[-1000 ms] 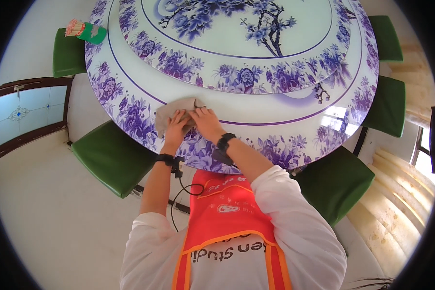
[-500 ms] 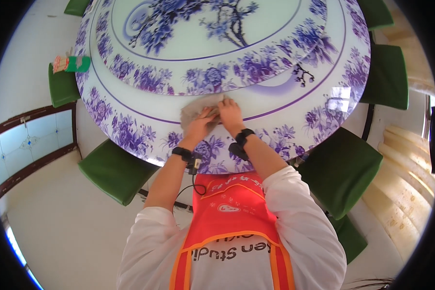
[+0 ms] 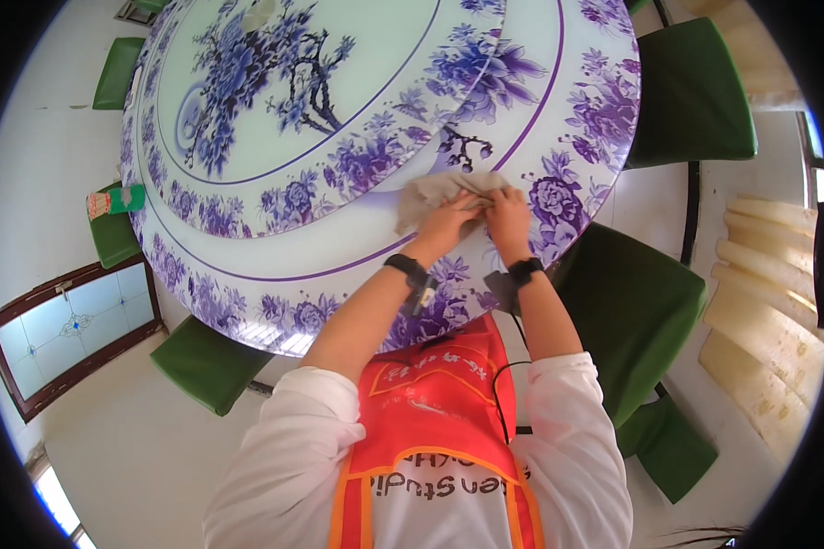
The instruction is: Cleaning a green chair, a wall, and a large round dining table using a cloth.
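A crumpled beige cloth (image 3: 430, 194) lies on the near rim of a big round table (image 3: 247, 274) patterned with purple and blue flowers. My left hand (image 3: 452, 221) presses on the cloth's near edge, fingers curled into the fabric. Beside it, touching it, my right hand (image 3: 506, 212) grips the cloth's right end. Both wrists carry black bands, and a black cable runs down from the right one. A raised round centre plate (image 3: 320, 82) with a blue flower branch fills the table's middle.
Green padded chairs ring the table: one at the right (image 3: 691, 91), one near my right side (image 3: 636, 311), one at the lower left (image 3: 206, 361), one at the far left (image 3: 119, 73). A small green and pink item (image 3: 114, 199) rests on another left chair. A wood-framed glass panel (image 3: 64, 329) is at the left.
Both hands and the cloth have shifted rightward along the table's rim, and my view has swung so the table now sits more to the left.
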`<action>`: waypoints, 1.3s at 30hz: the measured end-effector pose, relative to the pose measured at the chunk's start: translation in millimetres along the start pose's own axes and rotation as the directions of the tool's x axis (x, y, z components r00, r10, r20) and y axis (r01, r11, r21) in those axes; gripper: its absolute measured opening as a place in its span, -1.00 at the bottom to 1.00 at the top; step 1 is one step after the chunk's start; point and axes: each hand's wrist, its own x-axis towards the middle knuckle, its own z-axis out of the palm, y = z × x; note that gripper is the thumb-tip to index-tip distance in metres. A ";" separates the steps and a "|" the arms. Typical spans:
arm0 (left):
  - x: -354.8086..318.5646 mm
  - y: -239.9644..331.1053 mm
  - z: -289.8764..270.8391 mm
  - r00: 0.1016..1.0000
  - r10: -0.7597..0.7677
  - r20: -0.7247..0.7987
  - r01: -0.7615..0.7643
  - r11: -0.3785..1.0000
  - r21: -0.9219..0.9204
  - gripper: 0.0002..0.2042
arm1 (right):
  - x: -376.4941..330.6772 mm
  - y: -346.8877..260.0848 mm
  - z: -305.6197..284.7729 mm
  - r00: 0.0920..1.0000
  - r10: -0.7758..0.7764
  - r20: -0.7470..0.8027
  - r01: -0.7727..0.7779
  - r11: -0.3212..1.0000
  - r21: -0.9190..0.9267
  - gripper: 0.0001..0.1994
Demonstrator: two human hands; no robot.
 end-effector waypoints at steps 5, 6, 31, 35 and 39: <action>45.0 53.3 48.1 0.985 0.163 0.055 -0.162 0.986 -0.033 -0.72 | -21.6 57.4 -46.5 0.970 0.220 -0.102 -0.226 0.973 -0.053 -0.88; 48.2 57.2 58.3 0.986 0.159 0.041 -0.157 0.987 -0.043 -0.72 | -27.0 61.7 -52.9 0.959 0.266 -0.102 -0.271 0.962 -0.037 -0.88; -354.6 -190.2 -104.1 0.886 -0.259 -0.386 0.202 0.962 -0.182 -0.76 | -160.8 -307.2 188.7 0.818 -0.199 0.540 0.242 0.970 -0.010 -0.73; -430.0 -217.0 -108.5 0.837 -0.341 -0.428 0.211 0.922 -0.323 -0.68 | -201.1 -360.2 206.3 0.697 -0.320 0.642 0.318 0.940 0.123 -0.68; -417.8 -191.2 -109.3 0.731 -0.466 -0.499 0.370 0.885 -0.283 -0.58 | -200.0 -360.9 199.1 0.740 -0.261 0.620 0.230 0.964 0.131 -0.71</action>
